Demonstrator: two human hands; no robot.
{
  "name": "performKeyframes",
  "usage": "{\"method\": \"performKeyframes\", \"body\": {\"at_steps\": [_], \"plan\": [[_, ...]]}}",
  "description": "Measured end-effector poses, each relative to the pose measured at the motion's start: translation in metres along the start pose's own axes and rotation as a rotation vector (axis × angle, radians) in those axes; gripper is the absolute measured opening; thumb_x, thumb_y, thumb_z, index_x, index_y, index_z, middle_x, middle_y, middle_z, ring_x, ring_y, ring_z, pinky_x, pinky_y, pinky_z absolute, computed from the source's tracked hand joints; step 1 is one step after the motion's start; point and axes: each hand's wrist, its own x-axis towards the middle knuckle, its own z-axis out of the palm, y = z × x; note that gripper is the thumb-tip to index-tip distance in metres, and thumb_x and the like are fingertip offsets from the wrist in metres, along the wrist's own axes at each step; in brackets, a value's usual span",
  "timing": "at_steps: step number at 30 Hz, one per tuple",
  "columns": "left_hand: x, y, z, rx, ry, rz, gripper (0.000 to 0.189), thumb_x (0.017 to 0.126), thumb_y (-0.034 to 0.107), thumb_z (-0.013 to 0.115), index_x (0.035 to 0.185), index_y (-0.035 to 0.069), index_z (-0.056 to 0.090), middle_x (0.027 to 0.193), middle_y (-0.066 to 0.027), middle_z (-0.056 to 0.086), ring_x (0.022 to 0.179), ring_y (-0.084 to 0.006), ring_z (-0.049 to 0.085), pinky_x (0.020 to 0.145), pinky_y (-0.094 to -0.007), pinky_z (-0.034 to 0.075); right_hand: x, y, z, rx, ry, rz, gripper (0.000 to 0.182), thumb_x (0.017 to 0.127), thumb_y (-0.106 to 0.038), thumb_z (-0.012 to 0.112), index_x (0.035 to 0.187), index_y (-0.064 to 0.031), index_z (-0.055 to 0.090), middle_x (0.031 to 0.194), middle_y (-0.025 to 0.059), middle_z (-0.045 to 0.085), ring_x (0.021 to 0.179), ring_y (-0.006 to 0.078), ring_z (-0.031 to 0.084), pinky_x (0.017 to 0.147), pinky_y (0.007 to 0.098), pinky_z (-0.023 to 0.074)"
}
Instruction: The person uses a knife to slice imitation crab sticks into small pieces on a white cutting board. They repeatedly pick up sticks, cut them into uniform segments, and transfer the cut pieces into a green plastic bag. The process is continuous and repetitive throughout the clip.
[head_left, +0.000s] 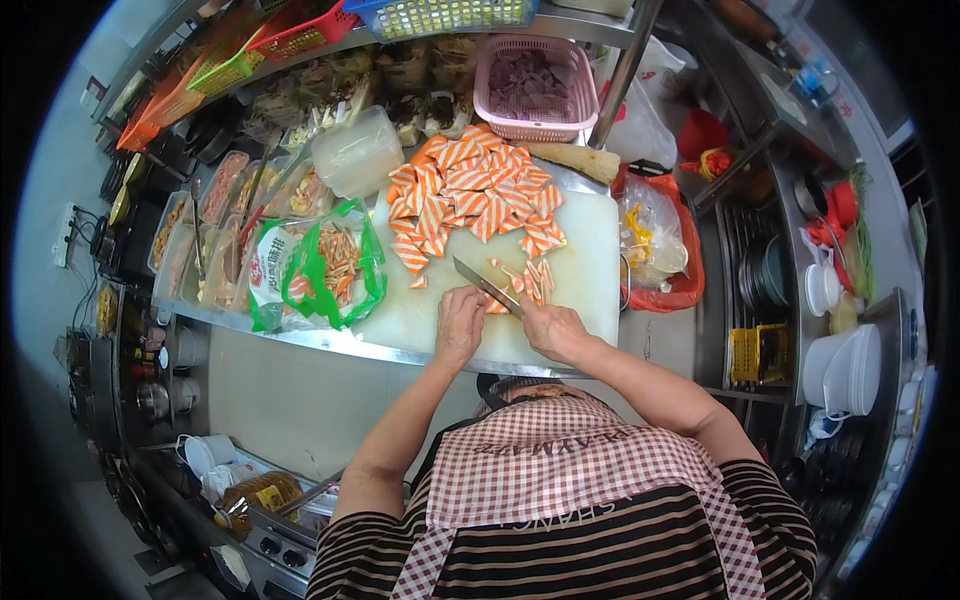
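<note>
My right hand grips the handle of a kitchen knife, whose blade points up and left over a white cutting board. Just left of the blade, my left hand has its fingers curled by an orange-and-white striped piece; whether it grips that piece I cannot tell. Cut strips lie right of the blade. Beyond them is a heap of orange-and-white striped, wedge-shaped pieces. A green and clear plastic bag holding similar cut strips stands at the board's left.
A pink basket of sliced purple vegetable stands behind the heap, near a long pale root. Food containers with utensils and an overturned clear tub are at left. A red-lined bin adjoins the board's right side.
</note>
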Motion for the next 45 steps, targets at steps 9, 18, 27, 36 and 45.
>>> {"method": "performKeyframes", "body": {"at_steps": [9,18,27,36,45], "plan": [[-0.003,0.001,0.000,-0.079,0.027,-0.003,0.028,0.078,-0.009,0.067,0.103,0.004,0.061,0.111,-0.0142,0.060,0.105,-0.0370,0.055,0.091,-0.0449,0.047,-0.001,-0.009,0.004,0.052,0.038,-0.019,0.020,0.096,-0.013,0.051,0.110,-0.0007,0.048,0.072,0.0256,0.065,0.070,0.0470,0.066,0.064,0.0578,0.0510],[-0.007,-0.007,-0.007,-0.058,0.008,-0.042,0.026,0.080,-0.007,0.068,0.102,0.004,0.060,0.108,-0.0138,0.059,0.102,-0.0359,0.056,0.088,-0.0433,0.047,0.006,-0.010,0.013,0.065,0.050,-0.025,0.020,0.096,-0.016,0.051,0.109,-0.0008,0.048,0.076,0.0268,0.066,0.072,0.0485,0.065,0.067,0.0590,0.0509],[-0.010,-0.009,-0.009,-0.115,-0.004,-0.028,0.020,0.082,-0.004,0.068,0.100,0.002,0.061,0.111,-0.0145,0.059,0.102,-0.0359,0.056,0.090,-0.0439,0.048,0.001,-0.030,-0.009,0.033,-0.017,-0.015,0.024,0.095,-0.016,0.051,0.113,-0.0001,0.050,0.080,0.0283,0.067,0.076,0.0480,0.066,0.068,0.0580,0.0515],[-0.006,-0.008,-0.013,-0.083,0.054,-0.070,0.023,0.081,-0.003,0.072,0.100,0.002,0.061,0.110,-0.0135,0.060,0.104,-0.0348,0.057,0.088,-0.0451,0.048,0.010,-0.018,0.020,0.017,0.022,0.009,0.043,0.097,-0.018,0.051,0.136,-0.0001,0.047,0.079,0.0266,0.067,0.075,0.0464,0.067,0.068,0.0569,0.0527],[-0.014,-0.019,-0.011,-0.112,0.054,-0.011,0.024,0.080,-0.004,0.071,0.101,0.003,0.062,0.107,-0.0134,0.060,0.098,-0.0357,0.058,0.085,-0.0435,0.048,0.005,-0.036,-0.003,0.015,-0.011,-0.031,0.029,0.096,-0.016,0.051,0.119,0.0008,0.049,0.077,0.0269,0.067,0.072,0.0464,0.067,0.067,0.0577,0.0520]]}}
